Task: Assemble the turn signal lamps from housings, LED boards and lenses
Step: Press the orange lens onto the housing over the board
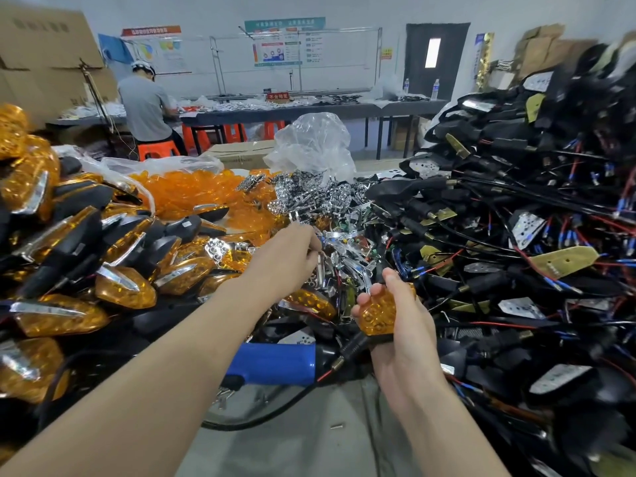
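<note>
My right hand (401, 318) grips a turn signal lamp (378, 313) by its amber lens, thumb over the top, with its black stem pointing down to the left. My left hand (287, 258) reaches forward, fingers curled into the heap of chrome reflectors (327, 204); I cannot tell whether it has hold of one. Finished lamps (86, 256) are piled at the left, loose amber lenses (192, 191) behind them, and wired black housings (516, 218) at the right. A blue-handled tool (275, 363) lies between my forearms.
</note>
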Tool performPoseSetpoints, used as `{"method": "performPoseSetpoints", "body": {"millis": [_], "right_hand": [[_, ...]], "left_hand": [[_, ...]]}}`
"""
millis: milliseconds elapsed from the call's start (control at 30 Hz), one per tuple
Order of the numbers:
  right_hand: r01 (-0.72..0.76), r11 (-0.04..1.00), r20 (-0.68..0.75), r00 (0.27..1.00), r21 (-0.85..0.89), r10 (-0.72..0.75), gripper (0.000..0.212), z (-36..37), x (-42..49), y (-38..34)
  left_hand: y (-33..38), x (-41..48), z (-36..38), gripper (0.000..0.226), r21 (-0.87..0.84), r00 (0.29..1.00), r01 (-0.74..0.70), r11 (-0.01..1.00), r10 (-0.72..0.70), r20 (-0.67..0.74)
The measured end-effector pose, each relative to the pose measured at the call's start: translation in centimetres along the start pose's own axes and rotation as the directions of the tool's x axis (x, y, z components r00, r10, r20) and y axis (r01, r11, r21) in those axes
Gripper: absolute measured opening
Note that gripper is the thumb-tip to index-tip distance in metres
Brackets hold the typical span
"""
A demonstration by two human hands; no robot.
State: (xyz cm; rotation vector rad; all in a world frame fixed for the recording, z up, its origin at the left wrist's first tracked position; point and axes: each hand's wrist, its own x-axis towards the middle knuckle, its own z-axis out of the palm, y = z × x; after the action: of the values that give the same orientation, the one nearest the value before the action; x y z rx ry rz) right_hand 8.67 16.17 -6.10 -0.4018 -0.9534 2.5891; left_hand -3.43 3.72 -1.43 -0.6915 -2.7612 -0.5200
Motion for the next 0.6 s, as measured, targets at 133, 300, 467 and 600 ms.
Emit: {"method": "performPoseSetpoints", "body": {"millis": [133, 300, 467, 600], "right_hand": [[-0.017, 1.0, 0.038, 0.999, -0.001, 0.017, 0.009, -0.1, 0.0, 0.0], [-0.048, 0.994, 0.161, 0.985, -0.1, 0.064, 0.01, 0.3, -0.4, 0.7], [-0.024, 0.978, 0.256, 0.964, -0.206, 0.078, 0.033, 0.5, -0.8, 0.8], [0.005, 0.958, 0.327, 0.941, -0.286, 0.092, 0.012, 0.5, -1.2, 0.7]], "left_hand": [[0.2, -1.9, -1.6, 0.01, -0.205, 0.968, 0.046, 0.978, -0.094, -0.232], [1.8, -7.1, -2.0, 0.017, -0.523, 0.914, -0.013, 0.853, -0.202, -0.352], [2.8, -10.0, 0.5, 0.016, -0.608, 0.845, 0.065, 0.792, -0.368, -0.389], [3.6, -9.4, 0.9, 0.012, -0.706, 0.804, 0.078, 0.704, -0.463, -0.372]]}}
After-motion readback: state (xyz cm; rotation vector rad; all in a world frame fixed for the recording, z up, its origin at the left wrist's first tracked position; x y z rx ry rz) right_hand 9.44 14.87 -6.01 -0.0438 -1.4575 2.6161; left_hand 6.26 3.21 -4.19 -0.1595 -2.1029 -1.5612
